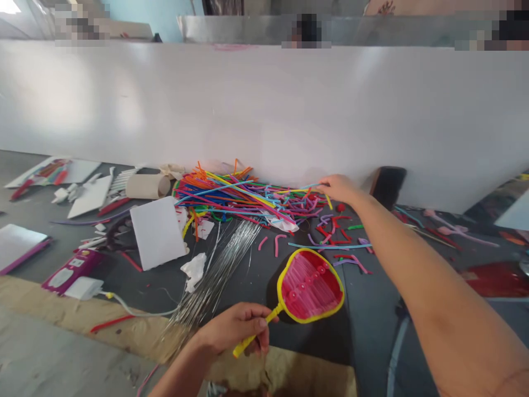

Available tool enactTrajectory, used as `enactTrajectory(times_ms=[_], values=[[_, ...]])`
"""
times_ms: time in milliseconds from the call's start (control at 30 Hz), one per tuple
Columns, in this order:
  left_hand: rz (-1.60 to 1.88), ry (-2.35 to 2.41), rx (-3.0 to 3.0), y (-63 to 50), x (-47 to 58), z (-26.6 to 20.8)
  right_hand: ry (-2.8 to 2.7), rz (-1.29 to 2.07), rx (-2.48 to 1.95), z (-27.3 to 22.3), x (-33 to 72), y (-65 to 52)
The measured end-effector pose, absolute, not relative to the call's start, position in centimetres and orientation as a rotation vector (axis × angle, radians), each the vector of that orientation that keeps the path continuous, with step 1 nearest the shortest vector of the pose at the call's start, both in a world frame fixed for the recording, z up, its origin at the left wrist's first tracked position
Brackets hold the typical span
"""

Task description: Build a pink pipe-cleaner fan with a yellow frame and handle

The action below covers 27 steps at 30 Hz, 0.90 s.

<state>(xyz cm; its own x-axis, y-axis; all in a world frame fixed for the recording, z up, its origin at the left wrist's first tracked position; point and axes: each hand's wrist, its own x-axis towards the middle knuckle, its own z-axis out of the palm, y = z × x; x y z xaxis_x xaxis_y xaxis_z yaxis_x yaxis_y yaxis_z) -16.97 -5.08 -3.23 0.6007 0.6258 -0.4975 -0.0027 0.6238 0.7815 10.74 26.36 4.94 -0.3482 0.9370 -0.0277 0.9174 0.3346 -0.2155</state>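
Note:
My left hand [243, 328] is closed round the yellow handle of a small paddle-shaped hand fan [312, 286]. The fan has a yellow fuzzy rim and a streaked red-pink panel with a row of small round beads or dots. It is held above the dark table, panel to the right. Further back, my right hand [338, 188] reaches to the right end of a heap of coloured pipe cleaners [231, 193]. Its fingertips pinch the end of a light blue pipe cleaner [311, 186]. Short bent pipe cleaner pieces [330, 229] lie below that hand.
A bundle of thin metal wires [223, 270] lies left of the fan. Further left are a white square board [159, 232], a cardboard tube [146, 186], and a purple power strip [73, 270] with a white plug and cable. A phone [388, 186] leans against the tall white partition [264, 99].

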Motion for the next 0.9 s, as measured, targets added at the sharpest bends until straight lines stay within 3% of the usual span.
enactTrajectory(times_ms=[300, 500, 700, 900], values=[[0.357, 0.942, 0.932, -5.6, -17.4, -1.1, -2.193, 0.442, -1.809, 5.3, 14.4, 24.2], [0.399, 1.355, 1.600, -6.2, -19.2, 1.9, -2.116, 0.550, -1.788, 4.5, 17.8, 21.8], [0.631, 1.404, 2.324, -6.1, -19.5, 0.1, -2.134, 0.530, -1.849, 1.7, 20.9, 17.4], [0.676, 1.470, 2.686, -5.4, -17.4, -1.2, -2.213, 0.339, -1.788, -0.3, 21.9, 13.8]])
